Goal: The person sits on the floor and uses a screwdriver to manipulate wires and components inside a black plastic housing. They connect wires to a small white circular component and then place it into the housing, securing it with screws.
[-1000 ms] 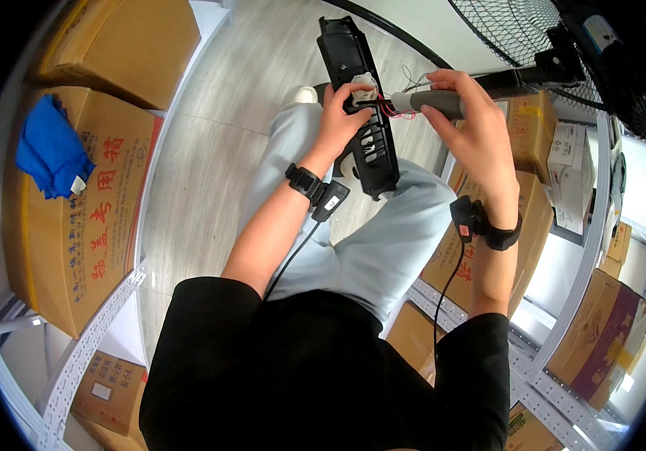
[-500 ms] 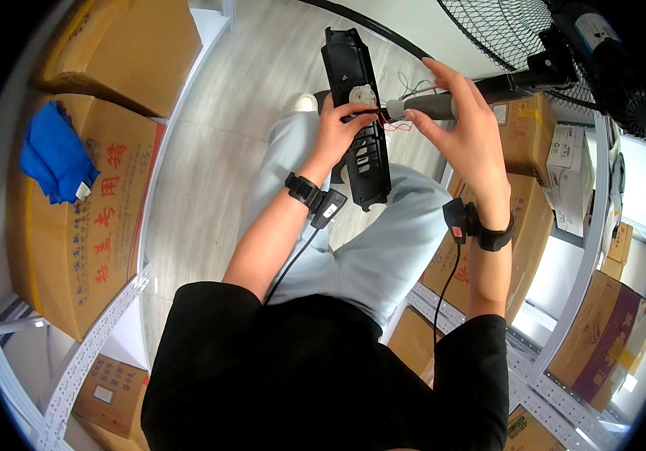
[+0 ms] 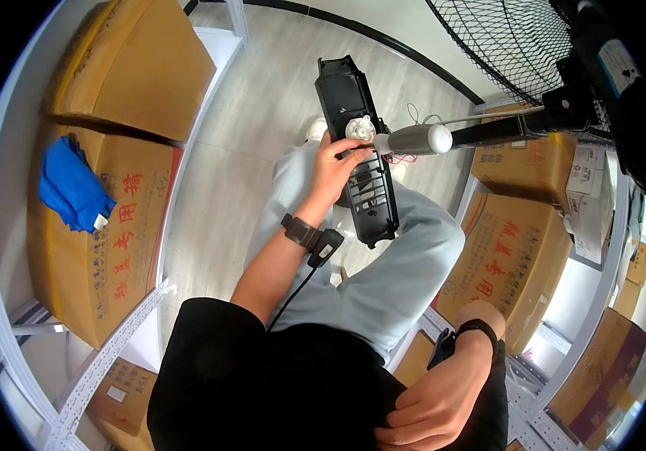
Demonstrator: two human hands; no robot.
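Observation:
My left hand (image 3: 338,169) is closed on the edge of a long black plastic housing (image 3: 374,214), thumb and fingers at its middle. The housing stands tilted above my knees, with a slotted section in its lower half. A round white plastic part (image 3: 360,130) sits in it beside my fingers. Thin red wires (image 3: 399,158) show at its right edge. A grey handle with a pale rounded end (image 3: 419,140) lies right of the housing; how it is supported is unclear. My right hand (image 3: 432,406) rests against my black shirt, holding nothing visible, its fingers extended loosely.
A black wire-caged fan (image 3: 511,37) and its dark pole (image 3: 499,132) stand at the upper right. Shelves with cardboard boxes (image 3: 514,255) line both sides. A blue cloth (image 3: 71,184) lies on a left box (image 3: 139,270).
My right hand has left the grey handle and come down to my shirt at the lower right. My left hand keeps hold of the housing, which appears slightly lower in view.

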